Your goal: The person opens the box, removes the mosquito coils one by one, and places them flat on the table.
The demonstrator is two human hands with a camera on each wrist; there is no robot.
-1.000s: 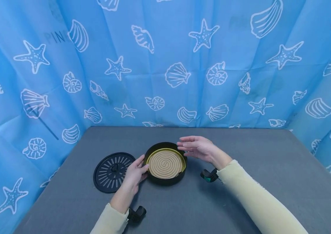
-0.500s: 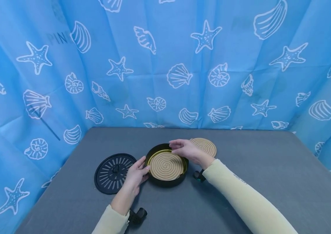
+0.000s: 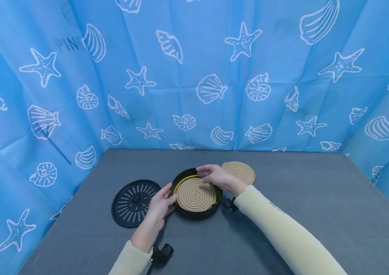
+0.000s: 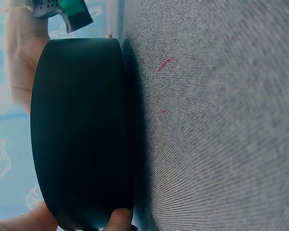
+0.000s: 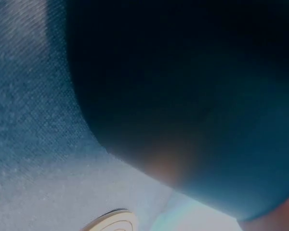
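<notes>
A black round mosquito coil holder (image 3: pixel 196 215) rests on the table, its dark side wall (image 4: pixel 82 130) filling much of the left wrist view. Inside, a tan mosquito coil (image 3: pixel 194 195) lies within a yellow ring. My left hand (image 3: pixel 160 202) grips the holder's left side, thumb at the rim and a fingertip (image 4: pixel 119 220) low on the wall. The right hand (image 3: pixel 219 178) reaches over the far right rim, fingers loosely extended above the coil's back edge. A second mosquito coil (image 3: pixel 240 172) lies behind that hand, partly hidden by it.
Left of the holder, a black slotted lid (image 3: pixel 134 206) with a small central knob lies flat, partly behind my left hand. The grey table (image 3: pixel 318 198) runs back to a blue curtain (image 3: pixel 194 57) printed with shells and starfish.
My right hand has moved left, from beside the rim to over the coil in the holder, bringing the second coil into view. The left hand keeps its grip.
</notes>
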